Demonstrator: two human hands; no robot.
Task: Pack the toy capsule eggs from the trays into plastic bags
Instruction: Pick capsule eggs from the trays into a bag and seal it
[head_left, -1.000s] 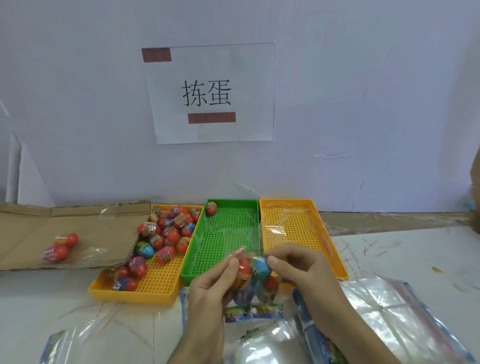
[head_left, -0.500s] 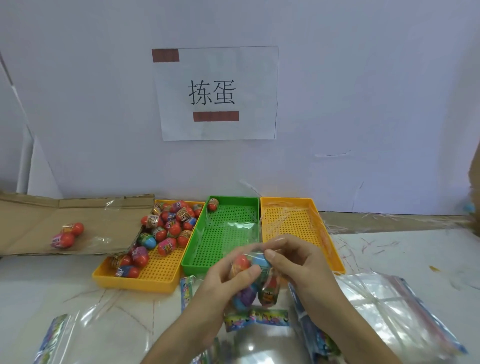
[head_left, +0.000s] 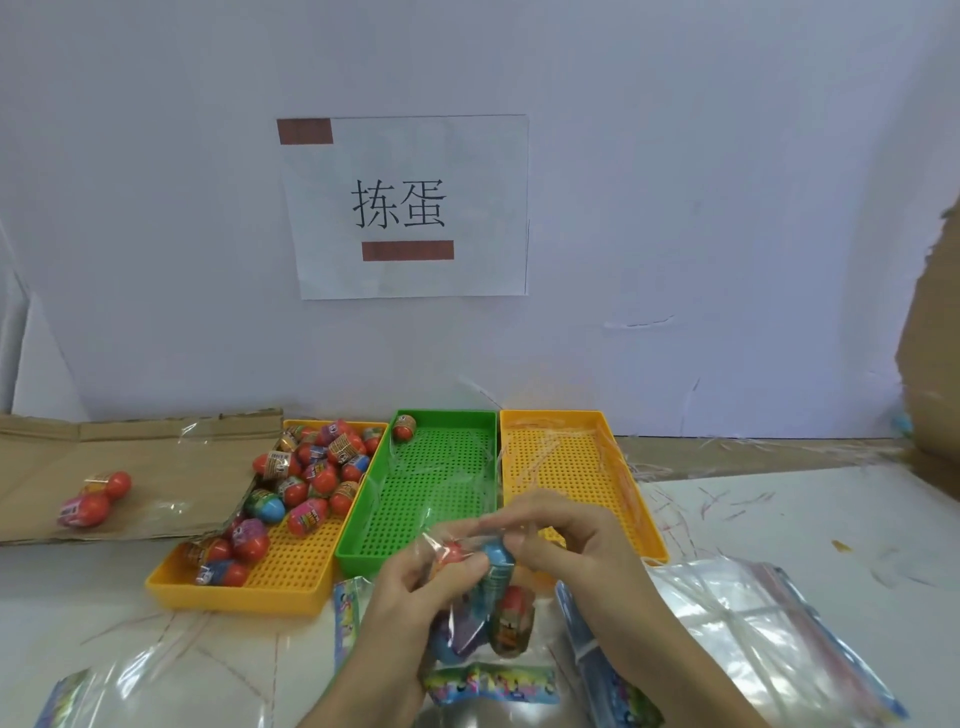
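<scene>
Just in front of the green tray: bag of eggs, pinched at its mouth by left hand and right hand. Probably best closed by pressing along the mouth end to end, eggs kept below. More eggs left of that tray.

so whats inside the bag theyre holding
Through the clear plastic bag, toy capsule eggs show: red-topped and blue ones up top, more below. The left hand and right hand pinching it cover part, so the full count is hidden.

A packing workstation: sorting trays, stacked plastic bags, wall sign.
</scene>
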